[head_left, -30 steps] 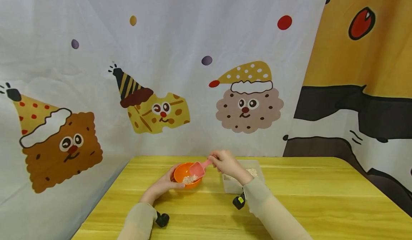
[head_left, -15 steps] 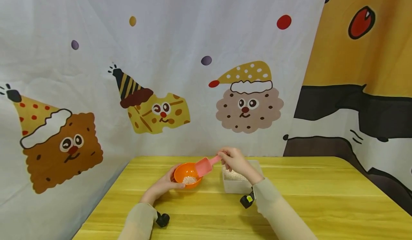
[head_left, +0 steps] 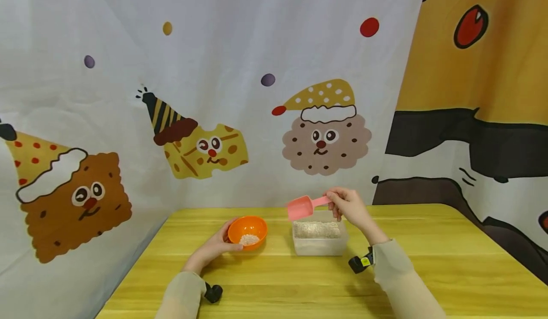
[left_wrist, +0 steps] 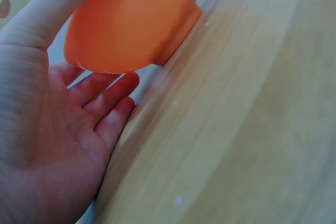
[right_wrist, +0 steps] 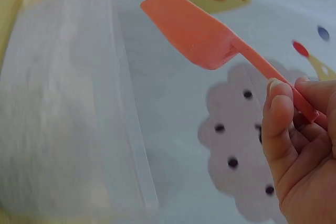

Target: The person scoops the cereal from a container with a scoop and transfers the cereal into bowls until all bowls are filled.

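An orange bowl (head_left: 248, 228) stands on the table with a small heap of pale flakes (head_left: 249, 239) in its bottom. My left hand (head_left: 219, 243) holds the bowl from its left side, the thumb near the rim; in the left wrist view the fingers (left_wrist: 107, 95) lie behind and below its wall. A pink scoop (head_left: 300, 208) is pinched by its handle in my right hand (head_left: 350, 208), raised above the back of a translucent plastic box (head_left: 320, 247). The scoop looks empty. More pale flakes (head_left: 317, 229) fill part of the box.
Bowl and box stand apart on a yellow wood-grain table (head_left: 274, 281), box to the right. A few pale specks (left_wrist: 179, 201) lie on the tabletop. Behind the table hangs a white printed curtain (head_left: 222, 72).
The scoop has left the bowl and moved right and up, over the box, in my right hand. My left hand still holds the bowl. The view has turned slightly right.
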The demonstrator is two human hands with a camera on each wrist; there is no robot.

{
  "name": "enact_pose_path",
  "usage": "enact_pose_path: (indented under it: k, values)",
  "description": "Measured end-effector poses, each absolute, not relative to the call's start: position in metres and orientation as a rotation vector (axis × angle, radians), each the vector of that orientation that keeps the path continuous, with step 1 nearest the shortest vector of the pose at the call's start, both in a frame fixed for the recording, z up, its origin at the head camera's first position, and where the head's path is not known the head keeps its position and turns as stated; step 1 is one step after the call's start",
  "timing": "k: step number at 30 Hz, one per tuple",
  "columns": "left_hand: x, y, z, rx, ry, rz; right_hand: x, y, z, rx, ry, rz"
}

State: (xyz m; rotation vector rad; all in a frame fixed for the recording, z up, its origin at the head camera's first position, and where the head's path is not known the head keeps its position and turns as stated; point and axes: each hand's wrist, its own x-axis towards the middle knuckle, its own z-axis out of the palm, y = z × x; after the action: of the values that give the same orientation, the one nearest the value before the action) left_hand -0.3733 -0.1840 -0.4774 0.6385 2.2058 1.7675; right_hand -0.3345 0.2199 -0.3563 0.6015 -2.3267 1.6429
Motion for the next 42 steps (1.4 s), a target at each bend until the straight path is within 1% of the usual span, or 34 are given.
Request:
enact_pose_path:
  k: [4,7,14,22,25,29,34,38,42]
  values:
    - [-0.373,-0.183,-0.478,0.636,2.208,1.770,-0.327,0.243,-0.356,0.510,-2.307,1.663]
    - [-0.373,-0.184,-0.478,0.641,2.224,1.757,-0.332,0.258,-0.365,0.447,-2.291,1.667]
    - [-0.373,-0.184,-0.478,0.653,2.235,1.734,-0.333,0.272,-0.369,0.396,-2.278,1.680]
    - [-0.373,-0.182,-0.473,0.551,2.318,1.744,-0.338,0.281,-0.376,0.355,-2.300,1.735]
    - [-0.375,-0.181,-0.466,0.603,2.362,1.762,-0.338,0.284,-0.378,0.341,-2.305,1.741]
    - [-0.377,-0.176,-0.449,0.745,2.467,1.745,-0.339,0.289,-0.381,0.324,-2.303,1.758]
    - [-0.375,-0.155,-0.421,0.785,2.610,1.646,-0.337,0.294,-0.383,0.303,-2.301,1.766]
    - [-0.366,-0.124,-0.402,0.779,2.655,1.601,-0.338,0.296,-0.383,0.303,-2.308,1.770]
    - [-0.355,-0.088,-0.394,0.826,2.653,1.529,-0.340,0.296,-0.383,0.310,-2.320,1.770]
